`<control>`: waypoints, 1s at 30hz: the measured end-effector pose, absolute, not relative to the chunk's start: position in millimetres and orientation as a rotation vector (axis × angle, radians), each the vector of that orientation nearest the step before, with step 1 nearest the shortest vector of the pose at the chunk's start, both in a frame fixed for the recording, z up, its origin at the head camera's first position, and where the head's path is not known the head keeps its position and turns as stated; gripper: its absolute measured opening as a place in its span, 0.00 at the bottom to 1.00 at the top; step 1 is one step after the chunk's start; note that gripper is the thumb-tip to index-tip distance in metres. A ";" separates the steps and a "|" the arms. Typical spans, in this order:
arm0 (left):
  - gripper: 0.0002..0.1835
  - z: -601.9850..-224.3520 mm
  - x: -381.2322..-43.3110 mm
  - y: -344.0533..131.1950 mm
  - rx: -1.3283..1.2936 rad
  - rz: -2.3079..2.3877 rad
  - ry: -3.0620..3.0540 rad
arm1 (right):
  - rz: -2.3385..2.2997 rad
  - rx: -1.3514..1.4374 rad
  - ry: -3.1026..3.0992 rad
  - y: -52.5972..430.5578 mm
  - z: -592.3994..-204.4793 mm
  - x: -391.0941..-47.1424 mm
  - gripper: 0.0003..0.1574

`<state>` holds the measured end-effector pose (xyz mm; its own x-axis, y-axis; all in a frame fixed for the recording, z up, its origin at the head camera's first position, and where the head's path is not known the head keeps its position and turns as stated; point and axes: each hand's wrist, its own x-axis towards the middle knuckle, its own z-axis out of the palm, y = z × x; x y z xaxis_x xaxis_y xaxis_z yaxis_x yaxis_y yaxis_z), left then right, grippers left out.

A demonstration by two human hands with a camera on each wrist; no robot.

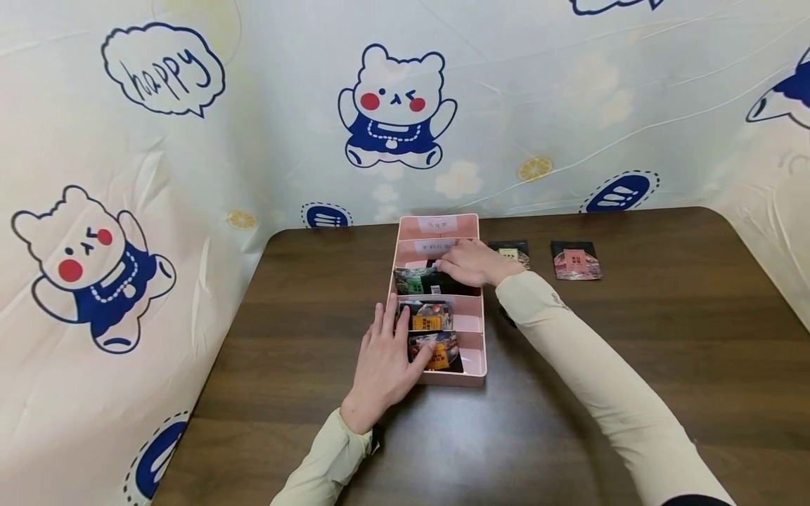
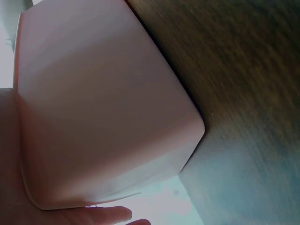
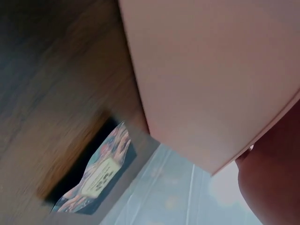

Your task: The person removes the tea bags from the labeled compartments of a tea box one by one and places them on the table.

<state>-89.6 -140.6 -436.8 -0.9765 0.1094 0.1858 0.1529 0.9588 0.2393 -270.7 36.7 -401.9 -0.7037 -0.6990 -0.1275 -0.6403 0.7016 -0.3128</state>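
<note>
A long pink divided box stands on the table. My left hand rests along its left rim near the front, fingers spread and the thumb over a sachet with an orange label. Another orange-labelled sachet lies in the compartment behind. My right hand reaches over the right rim into a compartment farther back, its fingers at the upper edge of a dark sachet with a green label. Its thumb is hidden, so I cannot tell whether it grips that sachet. The box's pink side wall fills much of the left wrist view.
Right of the box lie a sachet with a pale yellow label and one with a pink label. White paper labels mark the rear compartments. A cartoon-printed cloth hangs behind the brown wooden table.
</note>
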 end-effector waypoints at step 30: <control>0.40 -434.1 -85.3 -136.6 -0.180 -0.361 -2.947 | -0.288 -1.152 2.645 9.9 -397.9 -287.2 0.19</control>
